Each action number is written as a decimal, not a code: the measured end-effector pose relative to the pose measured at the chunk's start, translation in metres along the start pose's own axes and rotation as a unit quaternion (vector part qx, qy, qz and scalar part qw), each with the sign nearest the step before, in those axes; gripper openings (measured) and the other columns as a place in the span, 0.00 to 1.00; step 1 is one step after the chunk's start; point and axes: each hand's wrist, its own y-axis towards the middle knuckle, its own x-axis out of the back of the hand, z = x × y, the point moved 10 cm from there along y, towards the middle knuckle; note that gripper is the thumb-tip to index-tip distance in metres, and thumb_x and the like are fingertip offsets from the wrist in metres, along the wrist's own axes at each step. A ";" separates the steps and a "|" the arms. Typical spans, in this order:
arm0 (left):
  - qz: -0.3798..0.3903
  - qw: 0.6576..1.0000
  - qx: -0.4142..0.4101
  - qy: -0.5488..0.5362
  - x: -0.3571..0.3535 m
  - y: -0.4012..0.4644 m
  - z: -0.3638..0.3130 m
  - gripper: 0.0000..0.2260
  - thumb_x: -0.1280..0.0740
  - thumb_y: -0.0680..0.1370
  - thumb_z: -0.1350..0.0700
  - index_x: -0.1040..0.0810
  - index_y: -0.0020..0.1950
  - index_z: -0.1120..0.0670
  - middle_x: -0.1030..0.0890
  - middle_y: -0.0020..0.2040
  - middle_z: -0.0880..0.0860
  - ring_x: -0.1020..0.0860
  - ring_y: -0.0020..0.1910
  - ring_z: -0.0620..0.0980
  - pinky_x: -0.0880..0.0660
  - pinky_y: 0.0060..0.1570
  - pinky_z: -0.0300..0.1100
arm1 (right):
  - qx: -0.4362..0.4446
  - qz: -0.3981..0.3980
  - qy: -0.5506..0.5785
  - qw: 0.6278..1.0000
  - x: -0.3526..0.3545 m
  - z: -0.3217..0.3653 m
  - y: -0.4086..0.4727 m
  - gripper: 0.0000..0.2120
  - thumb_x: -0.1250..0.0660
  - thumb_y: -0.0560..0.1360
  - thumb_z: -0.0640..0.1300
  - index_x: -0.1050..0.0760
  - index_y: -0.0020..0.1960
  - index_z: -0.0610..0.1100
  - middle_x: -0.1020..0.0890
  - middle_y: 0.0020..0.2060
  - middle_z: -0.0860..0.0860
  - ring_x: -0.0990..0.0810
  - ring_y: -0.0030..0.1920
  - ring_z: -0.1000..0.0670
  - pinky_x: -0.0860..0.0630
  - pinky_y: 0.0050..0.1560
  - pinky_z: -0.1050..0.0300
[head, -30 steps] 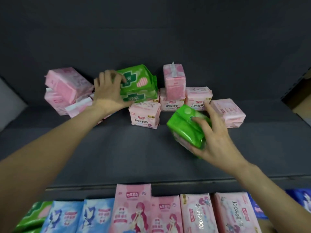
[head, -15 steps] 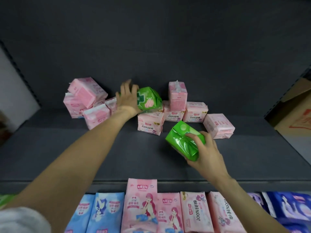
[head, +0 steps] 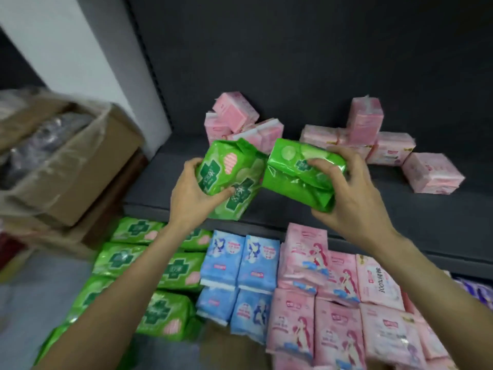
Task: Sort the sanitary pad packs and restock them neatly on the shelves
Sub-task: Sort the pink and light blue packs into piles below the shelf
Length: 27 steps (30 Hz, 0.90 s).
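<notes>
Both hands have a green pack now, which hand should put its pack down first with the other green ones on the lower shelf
Probably the left hand. Its green pack hangs almost directly above the green stack at the lower shelf's left end. The right hand holds its pack farther right, above the blue packs and pink packs.

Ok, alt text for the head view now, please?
Each hand holds a green pack, left hand and right hand, above the lower shelf's green, blue and pink rows. Loose pink packs sit on the upper shelf.

The two held packs (head: pixel 229 180) (head: pixel 301 180) are bright green, one bearing dark green crosses. Shelf (head: pixel 400 209) packs (head: pixel 432 174) are pink; the shelf is dark grey.
</notes>
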 end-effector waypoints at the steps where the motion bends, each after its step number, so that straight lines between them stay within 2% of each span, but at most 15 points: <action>1: -0.002 0.999 0.030 -0.011 0.016 -0.014 0.022 0.35 0.25 0.60 0.38 0.32 0.61 0.49 0.22 0.55 0.47 0.23 0.53 0.46 0.27 0.52 0.43 | 0.013 0.001 0.015 1.000 -0.008 0.018 0.004 0.40 0.22 0.58 0.41 0.37 0.66 0.51 0.38 0.65 0.46 0.34 0.63 0.39 0.21 0.36 0.45; 3: -0.012 0.995 0.095 -0.028 0.051 -0.042 0.066 0.31 0.23 0.62 0.40 0.31 0.59 0.49 0.22 0.53 0.47 0.23 0.52 0.46 0.29 0.50 0.40 | 0.040 0.004 0.054 0.998 -0.028 0.057 0.010 0.40 0.23 0.58 0.42 0.37 0.66 0.52 0.38 0.64 0.46 0.33 0.63 0.40 0.21 0.38 0.45; 5: -0.011 0.982 0.184 -0.050 0.080 -0.070 0.114 0.27 0.23 0.66 0.43 0.31 0.57 0.49 0.22 0.51 0.48 0.23 0.51 0.47 0.30 0.49 0.40 | 0.056 0.020 0.103 0.993 -0.051 0.091 0.011 0.37 0.27 0.61 0.48 0.37 0.67 0.52 0.37 0.63 0.44 0.31 0.62 0.40 0.21 0.41 0.43; 7: -0.010 0.959 0.270 -0.090 0.109 -0.096 0.166 0.33 0.24 0.60 0.36 0.28 0.57 0.52 0.20 0.52 0.49 0.22 0.51 0.49 0.26 0.52 0.45 | 0.070 0.039 0.145 0.986 -0.076 0.123 0.009 0.34 0.32 0.63 0.56 0.37 0.67 0.52 0.35 0.62 0.43 0.29 0.60 0.39 0.20 0.43 0.43; 9: -0.018 0.935 0.328 -0.131 0.133 -0.117 0.212 0.40 0.25 0.54 0.32 0.24 0.58 0.55 0.18 0.53 0.53 0.20 0.51 0.52 0.24 0.56 0.52 | 0.090 0.064 0.169 0.979 -0.102 0.151 0.004 0.35 0.30 0.63 0.57 0.37 0.67 0.52 0.35 0.61 0.43 0.29 0.59 0.40 0.20 0.42 0.43; 11: -0.014 0.916 0.367 -0.161 0.149 -0.131 0.246 0.36 0.24 0.60 0.36 0.23 0.59 0.56 0.18 0.52 0.55 0.19 0.49 0.53 0.22 0.52 0.50 | 0.114 0.090 0.176 0.974 -0.130 0.179 -0.004 0.39 0.23 0.61 0.52 0.37 0.67 0.53 0.35 0.61 0.44 0.29 0.59 0.41 0.20 0.39 0.44; 13: -0.002 0.897 0.397 -0.192 0.156 -0.134 0.268 0.23 0.28 0.71 0.44 0.24 0.59 0.58 0.18 0.49 0.55 0.19 0.46 0.52 0.23 0.45 0.44 | 0.137 0.107 0.149 0.973 -0.157 0.204 -0.015 0.44 0.18 0.56 0.49 0.37 0.67 0.52 0.36 0.62 0.44 0.31 0.58 0.42 0.21 0.35 0.51; 14: 0.007 0.893 0.401 -0.202 0.158 -0.129 0.275 0.20 0.31 0.74 0.47 0.24 0.59 0.58 0.17 0.49 0.55 0.19 0.46 0.53 0.24 0.45 0.44 | 0.149 0.118 0.122 0.974 -0.174 0.216 -0.021 0.47 0.16 0.53 0.47 0.36 0.66 0.52 0.36 0.62 0.44 0.32 0.58 0.43 0.23 0.34 0.54; 15: 0.013 0.893 0.402 -0.202 0.159 -0.120 0.283 0.18 0.32 0.76 0.48 0.23 0.59 0.58 0.17 0.50 0.56 0.19 0.46 0.53 0.24 0.47 0.44 | 0.166 0.129 0.086 0.974 -0.194 0.225 -0.028 0.49 0.16 0.50 0.46 0.35 0.66 0.52 0.35 0.63 0.43 0.32 0.60 0.42 0.22 0.36 0.53; 16: 0.010 0.897 0.397 -0.195 0.160 -0.111 0.290 0.16 0.33 0.77 0.48 0.23 0.58 0.58 0.17 0.51 0.57 0.19 0.47 0.54 0.25 0.48 0.44 | 0.184 0.150 0.046 0.970 -0.217 0.232 -0.036 0.50 0.16 0.48 0.46 0.34 0.66 0.52 0.33 0.63 0.42 0.33 0.63 0.41 0.21 0.45 0.49; 18: 0.008 0.924 0.369 -0.101 0.159 -0.090 0.300 0.15 0.33 0.77 0.46 0.21 0.56 0.56 0.19 0.55 0.59 0.21 0.52 0.56 0.26 0.53 0.46 | 0.208 0.228 -0.022 0.951 -0.260 0.233 -0.058 0.47 0.17 0.50 0.57 0.31 0.66 0.54 0.30 0.65 0.40 0.32 0.67 0.39 0.29 0.64 0.39; 20: 0.044 0.948 0.313 0.035 0.146 -0.075 0.297 0.23 0.33 0.75 0.42 0.25 0.65 0.54 0.21 0.60 0.58 0.24 0.60 0.58 0.29 0.57 0.47 | 0.213 0.275 -0.056 0.936 -0.284 0.231 -0.076 0.38 0.25 0.57 0.68 0.28 0.63 0.57 0.28 0.66 0.41 0.31 0.68 0.39 0.33 0.67 0.37; 21: 0.065 0.952 0.293 0.066 0.136 -0.073 0.293 0.29 0.32 0.75 0.41 0.31 0.71 0.54 0.23 0.63 0.57 0.26 0.63 0.58 0.30 0.60 0.48 | 0.209 0.281 -0.052 0.935 -0.288 0.232 -0.081 0.34 0.28 0.61 0.68 0.29 0.63 0.56 0.27 0.65 0.41 0.30 0.68 0.40 0.32 0.66 0.37; 24: 0.097 0.959 0.246 0.101 0.117 -0.069 0.283 0.38 0.31 0.74 0.40 0.43 0.77 0.51 0.31 0.70 0.57 0.31 0.68 0.58 0.33 0.64 0.49 | 0.169 0.261 -0.001 0.951 -0.283 0.231 -0.071 0.31 0.24 0.65 0.57 0.32 0.63 0.51 0.24 0.61 0.44 0.25 0.63 0.42 0.26 0.61 0.41; 27: 0.146 0.956 0.215 0.135 0.111 -0.064 0.283 0.44 0.41 0.66 0.28 0.45 0.78 0.47 0.37 0.74 0.57 0.35 0.71 0.58 0.35 0.66 0.50 | 0.157 0.255 0.051 0.953 -0.287 0.223 -0.053 0.30 0.23 0.65 0.47 0.31 0.63 0.44 0.25 0.59 0.44 0.24 0.60 0.43 0.27 0.63 0.41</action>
